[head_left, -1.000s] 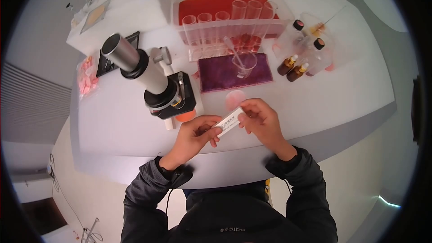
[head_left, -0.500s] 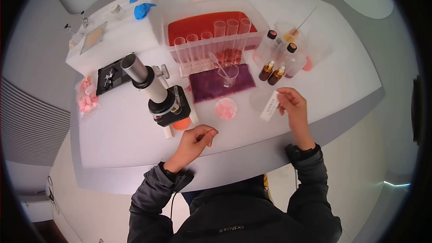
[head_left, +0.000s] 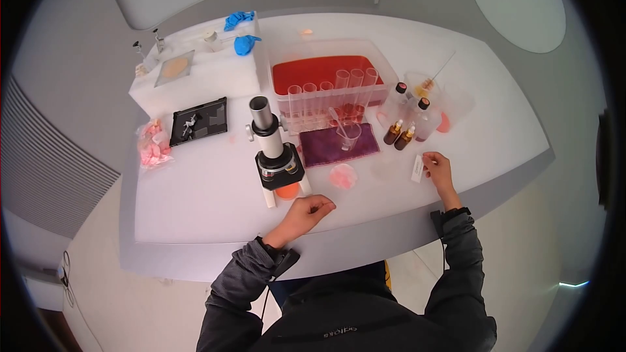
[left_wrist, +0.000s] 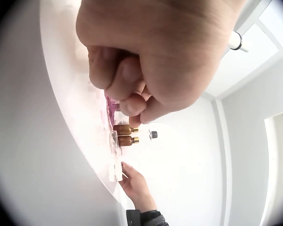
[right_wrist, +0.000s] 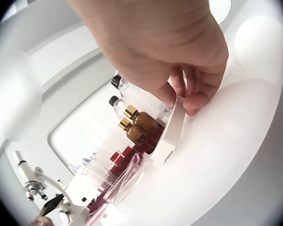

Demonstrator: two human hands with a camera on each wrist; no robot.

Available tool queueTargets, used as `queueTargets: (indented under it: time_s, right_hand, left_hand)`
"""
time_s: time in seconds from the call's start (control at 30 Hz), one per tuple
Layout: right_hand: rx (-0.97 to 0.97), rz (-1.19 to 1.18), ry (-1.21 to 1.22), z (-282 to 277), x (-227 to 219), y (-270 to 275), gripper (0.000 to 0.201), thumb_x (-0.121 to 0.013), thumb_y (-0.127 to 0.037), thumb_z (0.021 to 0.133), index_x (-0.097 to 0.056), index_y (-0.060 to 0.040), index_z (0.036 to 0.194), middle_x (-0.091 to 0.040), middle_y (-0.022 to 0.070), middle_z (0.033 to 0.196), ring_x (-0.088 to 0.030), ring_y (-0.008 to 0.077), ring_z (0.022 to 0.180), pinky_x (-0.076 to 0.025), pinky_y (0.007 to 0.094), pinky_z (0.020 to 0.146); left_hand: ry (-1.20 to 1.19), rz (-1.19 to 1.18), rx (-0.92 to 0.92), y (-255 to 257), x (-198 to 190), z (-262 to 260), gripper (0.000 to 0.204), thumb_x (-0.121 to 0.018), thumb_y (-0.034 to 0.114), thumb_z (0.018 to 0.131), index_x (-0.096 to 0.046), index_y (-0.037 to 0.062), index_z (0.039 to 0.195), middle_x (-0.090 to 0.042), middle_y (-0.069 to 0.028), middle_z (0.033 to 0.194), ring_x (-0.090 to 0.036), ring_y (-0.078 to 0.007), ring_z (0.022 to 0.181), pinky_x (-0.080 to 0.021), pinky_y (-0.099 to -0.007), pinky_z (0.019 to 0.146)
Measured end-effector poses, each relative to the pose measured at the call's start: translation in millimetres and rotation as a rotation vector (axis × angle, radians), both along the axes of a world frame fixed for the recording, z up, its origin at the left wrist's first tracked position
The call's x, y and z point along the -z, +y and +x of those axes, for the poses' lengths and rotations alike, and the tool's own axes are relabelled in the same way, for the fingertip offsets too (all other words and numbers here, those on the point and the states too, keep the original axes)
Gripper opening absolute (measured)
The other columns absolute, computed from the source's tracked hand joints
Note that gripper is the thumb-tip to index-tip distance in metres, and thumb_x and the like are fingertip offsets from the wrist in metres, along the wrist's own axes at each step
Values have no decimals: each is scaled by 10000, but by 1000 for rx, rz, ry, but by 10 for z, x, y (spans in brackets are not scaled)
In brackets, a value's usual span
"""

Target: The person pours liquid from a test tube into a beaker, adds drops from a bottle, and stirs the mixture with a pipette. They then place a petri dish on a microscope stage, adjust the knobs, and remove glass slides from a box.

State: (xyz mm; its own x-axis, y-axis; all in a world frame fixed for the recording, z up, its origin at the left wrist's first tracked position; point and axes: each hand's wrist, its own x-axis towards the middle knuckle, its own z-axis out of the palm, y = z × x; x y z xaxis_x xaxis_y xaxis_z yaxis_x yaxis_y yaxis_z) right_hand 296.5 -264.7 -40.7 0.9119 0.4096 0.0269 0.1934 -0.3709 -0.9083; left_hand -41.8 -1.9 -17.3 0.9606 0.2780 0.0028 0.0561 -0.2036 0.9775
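Observation:
My right hand (head_left: 438,168) pinches one end of a small flat white box (head_left: 417,169) with dark print, low over the right side of the table. The right wrist view shows the white box (right_wrist: 169,141) tilted between thumb and fingers, close to the tabletop. My left hand (head_left: 303,216) hovers near the table's front edge, right of the microscope's base. In the left wrist view the left hand (left_wrist: 155,56) has its fingers curled and thumb and fingertips together, with nothing visible between them. A pink round dish (head_left: 343,176) lies beyond the left hand.
Microscope (head_left: 277,156) stands left of a purple mat (head_left: 339,146) bearing a beaker (head_left: 349,138) with a pipette. Behind are several tubes (head_left: 326,101) and a red-filled tub (head_left: 388,68). Two brown dropper bottles (head_left: 399,138) stand beyond the box. Black tray (head_left: 212,120) lies left.
Both hands held the white box together; then the left hand came off it. The right hand has carried the box rightward and down toward the table. The head view has tilted up.

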Motion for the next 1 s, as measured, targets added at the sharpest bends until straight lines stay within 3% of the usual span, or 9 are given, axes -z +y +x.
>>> queueTargets:
  time_s: [0.17, 0.27, 0.33, 0.4, 0.5, 0.67, 0.8, 0.9, 1.0]
  right_hand:
    - [141, -231, -311, -64, 2, -58, 179, -634, -180, 916, -700, -39, 1004, -706, 55, 823, -640, 147, 649, -510, 308, 629]
    - [180, -235, -381, -203, -162, -87, 167, -632, -179, 915, -706, -51, 992, -705, 52, 826, -633, 152, 645, -505, 307, 637]
    - [157, -221, -385, -268, -182, -94, 153, -636, -169, 912, -706, -53, 984, -701, 50, 829, -626, 152, 645, -501, 300, 629]
    - [125, -186, -387, -309, -160, -102, 139, -645, -157, 907, -704, -53, 977, -697, 48, 836, -619, 151, 645, -499, 296, 623]
    - [66, -151, -362, -432, -147, -48, 114, -655, -124, 899, -696, -51, 976, -692, 49, 858, -623, 146, 668, -496, 289, 610]
    - [-80, -118, -424, -643, -286, 124, 79, -659, -79, 892, -681, -48, 961, -687, 48, 886, -635, 138, 702, -475, 261, 562]
    - [-180, -117, -468, -863, -492, 235, 63, -630, -49, 906, -659, -47, 962, -652, 13, 871, -599, 93, 688, -451, 222, 565]
    - [-268, -114, -460, -995, -601, 242, 73, -629, -22, 898, -658, -55, 957, -653, 17, 907, -602, 96, 699, -448, 222, 558]
    - [-363, -103, -479, -1199, -829, 292, 98, -642, -4, 871, -663, -58, 950, -670, 43, 935, -634, 122, 710, -454, 228, 533]
  left_hand:
    - [-199, 97, 242, -39, -248, -141, 144, -662, 151, 935, -703, 35, 1011, -666, -28, 799, -582, -79, 667, -452, -252, 592]
    - [-258, 243, 649, -135, -1107, -431, 160, -681, 199, 924, -708, 63, 1004, -661, -46, 839, -638, -179, 696, -474, -295, 561]
    - [-502, 285, 926, -283, -1487, -583, 174, -679, 220, 925, -700, 56, 981, -651, -58, 782, -639, -238, 681, -489, -308, 559]
    - [-694, 89, 1014, -456, -1670, -706, 121, -663, 152, 924, -677, 34, 902, -611, -49, 683, -620, -233, 619, -483, -294, 551]
    - [-899, -31, 1086, -660, -1644, -801, 339, -607, 324, 969, -615, -13, 1010, -650, -162, 953, -559, -260, 520, -438, -326, 425]
    - [-1052, -8, 985, -780, -1623, -931, 284, -579, 263, 983, -621, -15, 941, -624, -111, 822, -554, -229, 513, -419, -314, 423]
    - [-971, 303, 853, -606, -1796, -1085, 277, -561, 229, 996, -628, -23, 903, -634, -137, 886, -612, -259, 626, -486, -323, 517]
    - [-1022, 366, 184, -650, -1617, -1232, 43, -631, 53, 814, -628, 23, 845, -565, -49, 658, -537, -198, 482, -423, -313, 451]
    - [-884, 430, -265, -561, -1658, -1293, 43, -630, 27, 752, -592, 21, 772, -541, -50, 656, -486, -173, 467, -377, -286, 418]
